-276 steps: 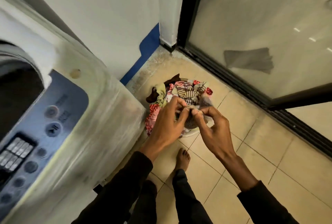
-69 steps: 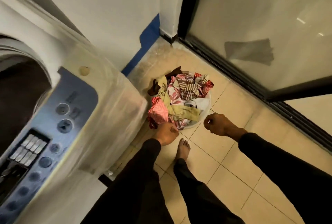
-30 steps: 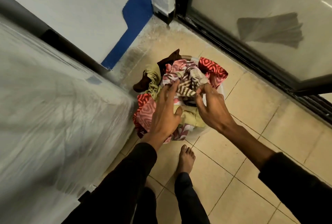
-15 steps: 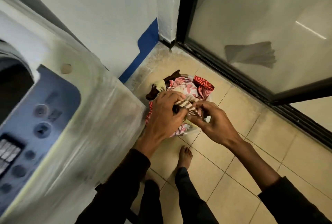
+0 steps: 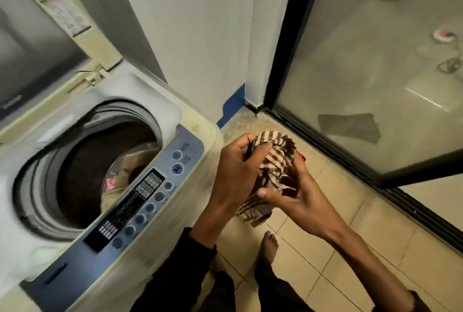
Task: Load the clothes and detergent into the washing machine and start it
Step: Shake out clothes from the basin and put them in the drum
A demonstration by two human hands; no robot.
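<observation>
Hands up front: left hand (image 5: 235,171) curls round the top of a striped cloth (image 5: 273,169) (cream w/ dark maroon bars), thumb pinching the upper hem; right hand (image 5: 298,199) cups it from below, thumb across the front, fingers behind. So both grips are clamped on the same bunched piece, held in the air just right of the washing machine (image 5: 105,186), above the tiled floor (image 5: 350,224).

Machine is a top-loader, lid (image 5: 32,43) raised. Drum (image 5: 100,169) open w/ clothes inside: tan fabric and a bit of pink near the front rim. Control panel (image 5: 140,199) is blue-grey w/ round buttons, a play/pause symbol, small display blocks; printed captions too blurred to read. Lid sticker and a brand mark at its lower left are prob. text, also illegible.

Bare foot (image 5: 269,244) on the tiles. Glass door (image 5: 375,74) w/ black frame at right.
</observation>
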